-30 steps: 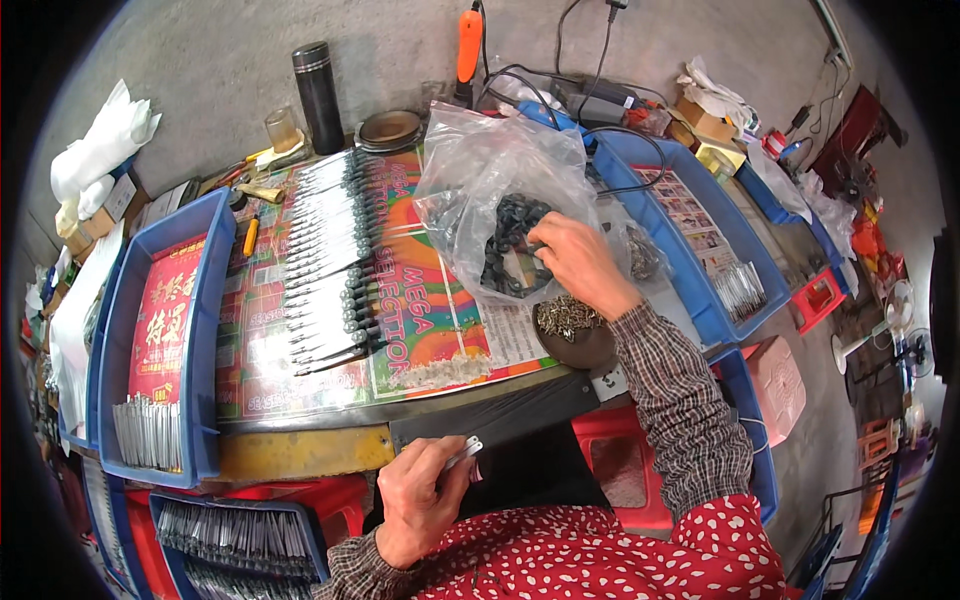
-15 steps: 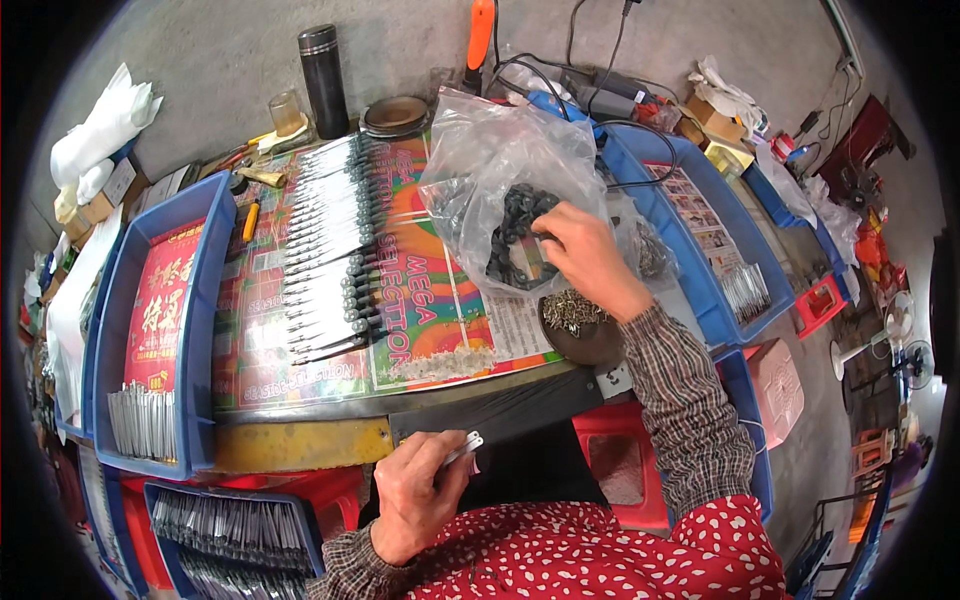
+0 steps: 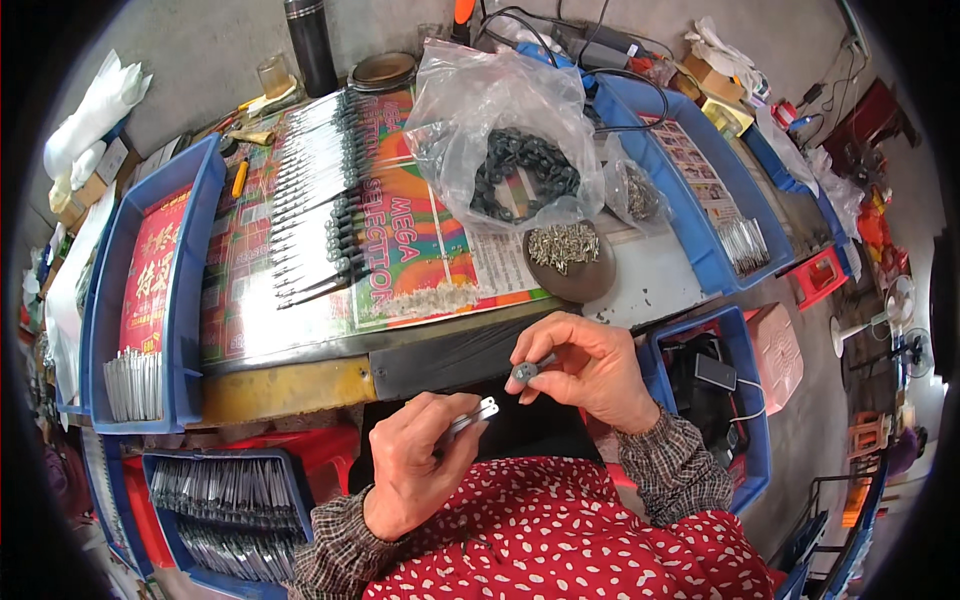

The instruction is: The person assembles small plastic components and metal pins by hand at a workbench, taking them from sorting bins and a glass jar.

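Observation:
In front of my lap, my left hand (image 3: 415,455) is closed around a flat metal strip (image 3: 486,408), whose holed end sticks out past the fingers. Just to its right, my right hand (image 3: 592,372) pinches a small dark grey rounded piece (image 3: 525,372) between thumb and fingers. The piece and the strip are close but apart. Beyond the hands lies an open transparent plastic bag (image 3: 440,90) with dark pieces (image 3: 510,160) heaped in a ring. Small metal pins (image 3: 563,246) rest on a dark round dish (image 3: 585,285) beside the bag.
Metal strips with dark ends (image 3: 318,200) lie in a long row on the printed table cover. Blue trays (image 3: 200,290) with upright strips stand left and right (image 3: 690,210). A lower blue tray (image 3: 295,500) holds more strips. A black flask (image 3: 310,50) stands at the back.
My right hand has come back from the plastic bag toward my left hand, now with a dark grey piece in its fingers. My left hand still holds the strip. The view has shifted slightly.

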A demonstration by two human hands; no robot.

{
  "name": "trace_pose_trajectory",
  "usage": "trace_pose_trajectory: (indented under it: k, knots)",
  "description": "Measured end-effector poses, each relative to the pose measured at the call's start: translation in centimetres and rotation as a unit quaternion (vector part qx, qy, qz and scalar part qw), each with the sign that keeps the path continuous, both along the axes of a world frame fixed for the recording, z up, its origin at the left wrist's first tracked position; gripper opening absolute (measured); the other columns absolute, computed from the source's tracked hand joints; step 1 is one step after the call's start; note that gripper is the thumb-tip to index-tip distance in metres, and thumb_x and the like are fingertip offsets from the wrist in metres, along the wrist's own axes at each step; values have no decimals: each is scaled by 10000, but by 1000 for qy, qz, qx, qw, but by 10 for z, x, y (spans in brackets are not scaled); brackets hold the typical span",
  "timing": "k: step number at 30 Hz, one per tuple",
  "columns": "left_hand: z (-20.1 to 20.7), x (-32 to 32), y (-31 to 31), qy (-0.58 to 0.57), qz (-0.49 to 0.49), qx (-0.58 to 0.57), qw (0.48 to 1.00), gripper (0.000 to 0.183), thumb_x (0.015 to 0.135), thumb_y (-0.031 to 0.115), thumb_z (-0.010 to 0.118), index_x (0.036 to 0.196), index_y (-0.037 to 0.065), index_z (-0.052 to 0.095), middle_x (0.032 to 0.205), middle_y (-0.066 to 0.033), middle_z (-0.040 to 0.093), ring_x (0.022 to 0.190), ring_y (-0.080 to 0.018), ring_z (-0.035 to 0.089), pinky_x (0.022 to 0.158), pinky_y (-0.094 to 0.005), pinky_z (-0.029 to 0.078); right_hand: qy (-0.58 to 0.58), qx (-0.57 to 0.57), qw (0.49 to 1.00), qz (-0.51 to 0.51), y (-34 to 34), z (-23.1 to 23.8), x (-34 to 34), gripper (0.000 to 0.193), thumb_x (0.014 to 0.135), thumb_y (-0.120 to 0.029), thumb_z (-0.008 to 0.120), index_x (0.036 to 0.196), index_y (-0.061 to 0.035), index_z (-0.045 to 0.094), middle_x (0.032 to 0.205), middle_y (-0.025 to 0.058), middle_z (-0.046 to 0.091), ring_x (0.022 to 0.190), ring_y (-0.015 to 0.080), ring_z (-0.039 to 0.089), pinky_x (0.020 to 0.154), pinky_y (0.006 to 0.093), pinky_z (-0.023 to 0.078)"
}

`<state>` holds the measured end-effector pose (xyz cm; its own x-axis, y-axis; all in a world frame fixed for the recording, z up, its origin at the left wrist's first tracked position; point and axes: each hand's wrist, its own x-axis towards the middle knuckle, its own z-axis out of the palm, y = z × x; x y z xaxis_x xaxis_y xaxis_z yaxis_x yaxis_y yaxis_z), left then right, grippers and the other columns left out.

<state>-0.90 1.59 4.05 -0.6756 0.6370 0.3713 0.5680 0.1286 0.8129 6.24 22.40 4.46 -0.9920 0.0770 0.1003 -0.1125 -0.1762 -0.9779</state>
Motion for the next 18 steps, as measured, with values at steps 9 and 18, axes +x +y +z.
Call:
trace_pose_trajectory:
  k: [9,18]
  knots:
    - [-1,9,-1,9,-4,6,1000,238,726,-38,735,941,31,663,727,-77,606,529,-167,562,475,-279,437,22,-11,1000,13,-17,-10,11,195,844,118,598,1019,33,589,1093,103,567,936,142,622,776,274,585]
    - [-6,9,-3,-1,-8,2,1000,247,731,-46,727,955,34,660,718,-70,591,516,-157,553,467,-276,433,7,-25,1000,7,-21,-14,11,199,845,117,602,1027,37,600,1090,103,573,933,147,623,784,279,584]
